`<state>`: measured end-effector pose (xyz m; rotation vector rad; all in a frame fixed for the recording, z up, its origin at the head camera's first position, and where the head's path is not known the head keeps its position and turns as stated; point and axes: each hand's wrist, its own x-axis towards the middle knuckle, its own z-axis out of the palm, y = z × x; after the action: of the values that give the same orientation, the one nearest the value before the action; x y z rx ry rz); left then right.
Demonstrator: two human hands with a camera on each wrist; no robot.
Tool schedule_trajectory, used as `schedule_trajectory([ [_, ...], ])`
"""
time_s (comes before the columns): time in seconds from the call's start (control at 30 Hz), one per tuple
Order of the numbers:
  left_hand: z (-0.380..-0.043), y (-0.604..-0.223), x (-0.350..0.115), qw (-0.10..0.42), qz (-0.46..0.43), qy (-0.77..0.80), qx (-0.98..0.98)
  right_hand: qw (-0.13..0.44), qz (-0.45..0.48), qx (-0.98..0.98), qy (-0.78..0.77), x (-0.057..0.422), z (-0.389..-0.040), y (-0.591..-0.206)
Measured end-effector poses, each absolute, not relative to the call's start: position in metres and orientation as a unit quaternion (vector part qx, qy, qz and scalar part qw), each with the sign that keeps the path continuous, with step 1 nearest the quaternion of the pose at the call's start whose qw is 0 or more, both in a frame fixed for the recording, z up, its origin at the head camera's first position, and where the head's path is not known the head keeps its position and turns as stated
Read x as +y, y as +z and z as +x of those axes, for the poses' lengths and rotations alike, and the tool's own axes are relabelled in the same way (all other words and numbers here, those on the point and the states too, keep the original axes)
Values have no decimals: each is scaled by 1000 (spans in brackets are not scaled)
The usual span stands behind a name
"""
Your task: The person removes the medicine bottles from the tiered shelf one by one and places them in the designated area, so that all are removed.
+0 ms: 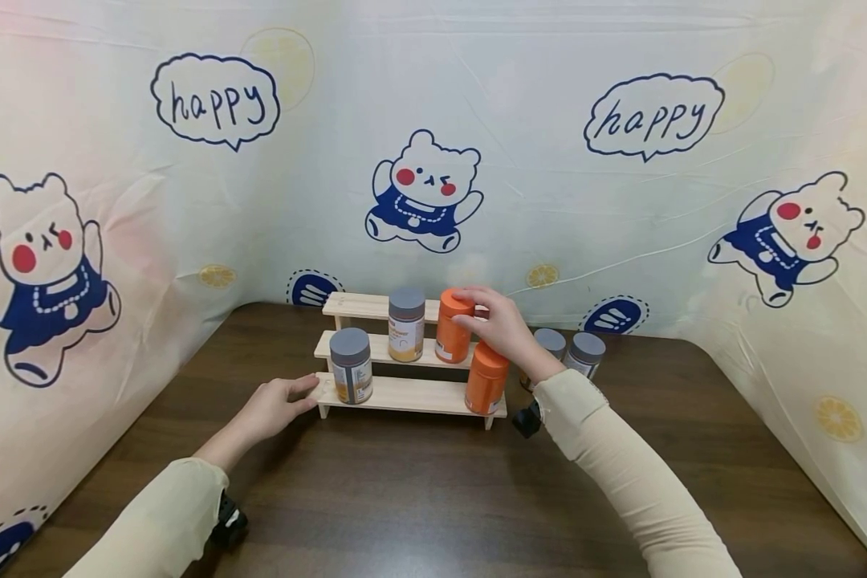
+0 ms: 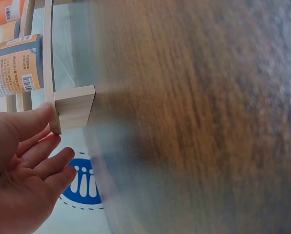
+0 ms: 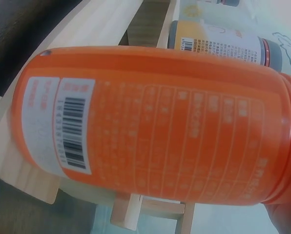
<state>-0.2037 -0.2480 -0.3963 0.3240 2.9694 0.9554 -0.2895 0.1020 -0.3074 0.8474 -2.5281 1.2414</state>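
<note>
Orange bottle (image 1: 451, 337): upright at right end of middle tier of the 3-tier wooden rack (image 1: 419, 394), base looks seated on the plank. Right hand (image 1: 506, 325) grips it at the cap with thumb and fingers, not yet let go. Left hand (image 1: 274, 409) pinches the left end of the bottom tier, probably steadying it.

Same tier, to its left: middle grey-capped bottle (image 1: 406, 325), upright. Bottom tier: front grey-capped bottle (image 1: 352, 365) near the left end, front orange bottle (image 1: 487, 381) at the right end, both upright, neither touched by a hand.

Off the rack: 2 more grey-capped bottles, inner spare (image 1: 551, 343) and outer spare (image 1: 585, 351), on the dark table (image 1: 405, 498) beyond the right forearm, partly hidden.

Progress, judged: 4 of 6 visible bottles on the rack, all on the lower 2 tiers; 3 look done, the 4th nearly, needing only release. 2 look left to shelve. Patterned backdrop (image 1: 535, 209) behind, not involved.
</note>
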Motion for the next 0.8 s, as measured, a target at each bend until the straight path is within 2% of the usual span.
schedule_trajectory([
  [0.8,-203,-396,-247,7,101,305,947,101,259,-856,437,107,-282,-298],
])
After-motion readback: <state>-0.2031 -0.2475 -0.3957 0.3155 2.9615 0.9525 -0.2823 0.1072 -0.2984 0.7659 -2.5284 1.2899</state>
